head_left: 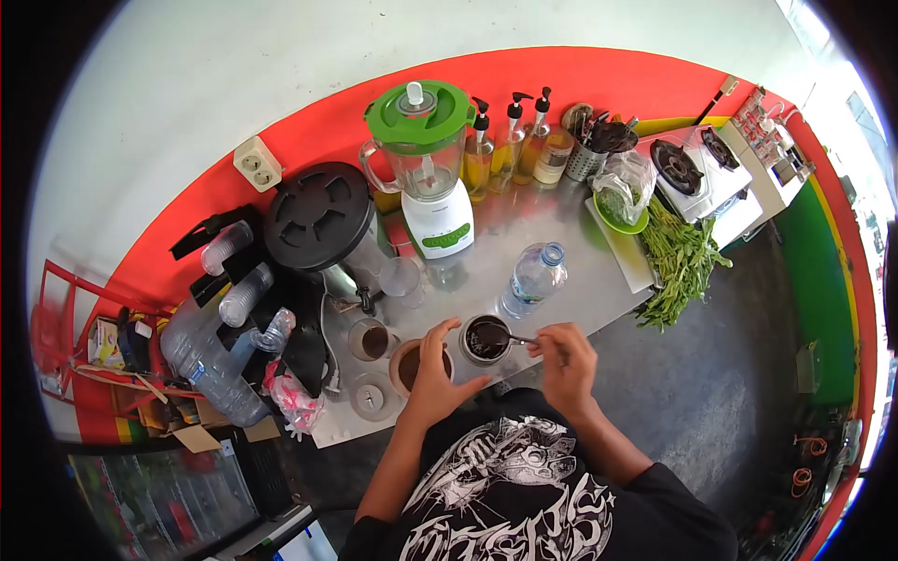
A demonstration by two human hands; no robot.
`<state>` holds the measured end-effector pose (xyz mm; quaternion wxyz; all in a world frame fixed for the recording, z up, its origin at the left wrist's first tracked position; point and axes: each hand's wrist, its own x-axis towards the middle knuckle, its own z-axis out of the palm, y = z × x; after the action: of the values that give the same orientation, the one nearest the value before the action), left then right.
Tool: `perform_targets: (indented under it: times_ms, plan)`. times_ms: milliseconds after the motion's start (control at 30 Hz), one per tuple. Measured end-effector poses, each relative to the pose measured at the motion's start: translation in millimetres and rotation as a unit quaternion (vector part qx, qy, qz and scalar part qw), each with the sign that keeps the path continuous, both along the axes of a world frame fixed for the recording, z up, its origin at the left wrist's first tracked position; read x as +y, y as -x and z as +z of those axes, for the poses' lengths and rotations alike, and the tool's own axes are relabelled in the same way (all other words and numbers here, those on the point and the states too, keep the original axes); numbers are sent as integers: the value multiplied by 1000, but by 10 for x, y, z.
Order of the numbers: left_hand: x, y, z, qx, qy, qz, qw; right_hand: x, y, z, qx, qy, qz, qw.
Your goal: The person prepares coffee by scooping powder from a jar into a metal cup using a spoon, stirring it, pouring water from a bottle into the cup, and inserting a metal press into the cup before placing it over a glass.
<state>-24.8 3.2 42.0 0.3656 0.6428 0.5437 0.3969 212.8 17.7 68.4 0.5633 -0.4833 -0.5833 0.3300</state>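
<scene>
My right hand (pixel 568 365) pinches the handle of a spoon (pixel 521 339), whose far end reaches into a glass of dark liquid (pixel 486 353). My left hand (pixel 438 376) is open, thumb and fingers spread, in front of a jar of brown powder (pixel 404 363) and partly covering it. Whether it touches the jar I cannot tell. Left of the jar stand a cup with brown contents (pixel 372 342) and a round clear lid (pixel 371 398). A clear plastic water bottle (pixel 531 282) stands behind the glass, to its right.
On the steel table (pixel 580 271) are a green-lidded blender (pixel 435 178), a black-lidded dispenser (pixel 323 215), pump bottles (pixel 510 145) and a utensil holder (pixel 586 161). Leafy greens (pixel 673 257) overhang the right edge near a gas stove (pixel 692 173). Plastic cups (pixel 245 294) crowd the left.
</scene>
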Motion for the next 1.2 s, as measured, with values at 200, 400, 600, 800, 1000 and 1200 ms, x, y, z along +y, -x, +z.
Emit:
perform_targets:
  times_ms: [200,400,600,800,1000,1200]
  plan:
    - [191,-332,-173,-25,27,6,999,134,-208,178,-215,-122,198,948]
    - [190,-568,-155,-85,50,77,992,305,-347,127,-209,-172,254,929]
    - [140,-625,-346,-99,42,109,988,499,-256,126,-195,-111,317,921]
    - [152,-634,-440,-180,63,99,977,605,-148,91,-173,-87,313,930]
    - [176,-593,-471,-216,59,73,972,474,-220,73,-171,-39,243,954]
    - [200,-515,-483,-205,83,31,975,430,-57,-88,-133,-99,214,963]
